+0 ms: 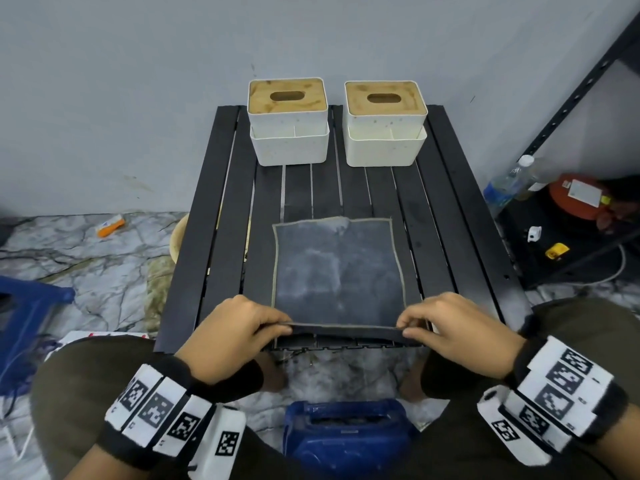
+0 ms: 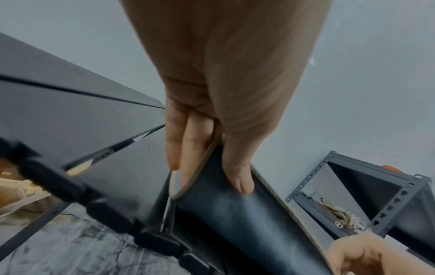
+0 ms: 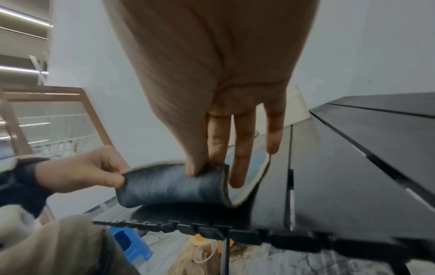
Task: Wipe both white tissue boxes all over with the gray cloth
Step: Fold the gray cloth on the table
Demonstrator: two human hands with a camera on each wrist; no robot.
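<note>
I am sitting at a low black slatted table (image 1: pixel 221 209) and pinching the near edge of the flat gray cloth with the pale stitched border (image 1: pixel 337 271). My left hand (image 1: pixel 239 329) is gripping the cloth's near left corner between thumb and fingers (image 2: pixel 188 148), and my right hand (image 1: pixel 453 327) is pinching the near right corner between thumb and index finger, with my other fingers (image 3: pixel 242 148) reaching out straight over the cloth. The near edge is lifting and curling back between my hands, while the rest of the cloth is lying flat on the slats. The two white tissue boxes are standing side by side at the table's far edge, well apart from the cloth: the left white tissue box with a wooden slotted lid (image 1: pixel 288 123) and the right white tissue box with a wooden slotted lid (image 1: pixel 385 123). A blue plastic stool (image 1: pixel 346 434) is sitting on the marbled floor (image 1: pixel 86 251) between my knees.
</note>
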